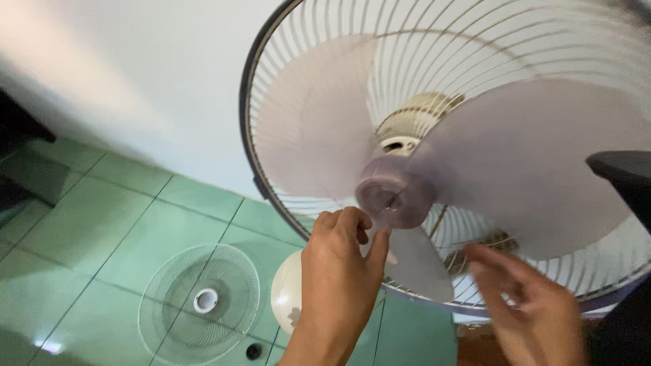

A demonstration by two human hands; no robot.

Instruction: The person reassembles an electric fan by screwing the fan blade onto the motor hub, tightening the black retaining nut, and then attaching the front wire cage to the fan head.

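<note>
The fan blades (522, 163) look like translucent, smooth plastic with a pale lilac tint. The rear guard (434, 47) is thin metal wire, glossy. The floor (102, 224) has green tiles, smooth and a little shiny. The front grille (200, 301) lying there is also wire.

Green tiled floor (102, 224) bears a round fan grille (200, 301).
</note>
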